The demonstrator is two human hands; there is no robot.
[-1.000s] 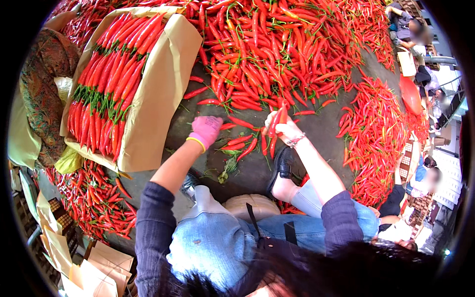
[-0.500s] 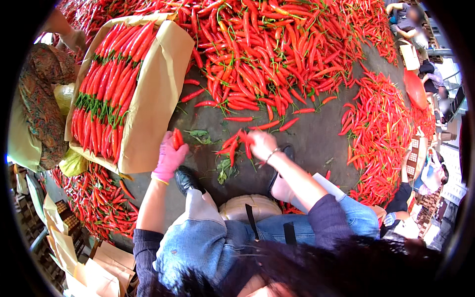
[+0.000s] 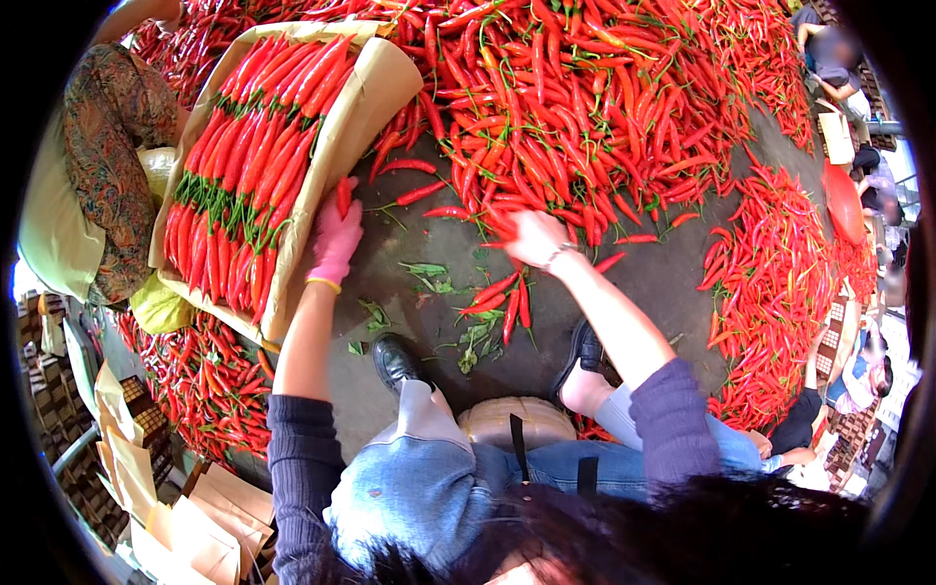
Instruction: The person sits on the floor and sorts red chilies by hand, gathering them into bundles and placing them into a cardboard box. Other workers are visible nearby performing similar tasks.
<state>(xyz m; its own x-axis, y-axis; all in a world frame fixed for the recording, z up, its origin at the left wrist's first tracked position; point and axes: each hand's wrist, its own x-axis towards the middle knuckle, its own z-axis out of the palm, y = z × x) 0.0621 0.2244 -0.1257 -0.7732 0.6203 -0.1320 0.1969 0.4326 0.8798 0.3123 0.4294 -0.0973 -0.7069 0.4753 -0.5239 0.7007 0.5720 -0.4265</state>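
My left hand (image 3: 335, 240), in a pink glove, is closed around red chili peppers (image 3: 344, 197), whose tips stick up past the fingers. It is beside the paper-lined box (image 3: 375, 93), where red chili peppers (image 3: 244, 161) lie in neat rows, green stems toward the middle. At the near edge of a large chili pile (image 3: 585, 117), my bare right hand (image 3: 539, 239) has its fingers closed on a red chili pepper (image 3: 501, 226), mostly hidden by blur and the hand. A few loose chili peppers (image 3: 507, 304) lie on the floor between my feet, with green leaves (image 3: 476, 343).
Another chili heap (image 3: 770, 263) lies to the right, a smaller one (image 3: 210, 390) left of the box. A person in patterned cloth (image 3: 117, 166) sits beyond the box. Folded brown paper (image 3: 210, 526) stands at lower left. More people work at far right.
My left hand has moved up against the box's side with its peppers. My right hand has left the loose peppers on the floor and moved up to the pile's edge.
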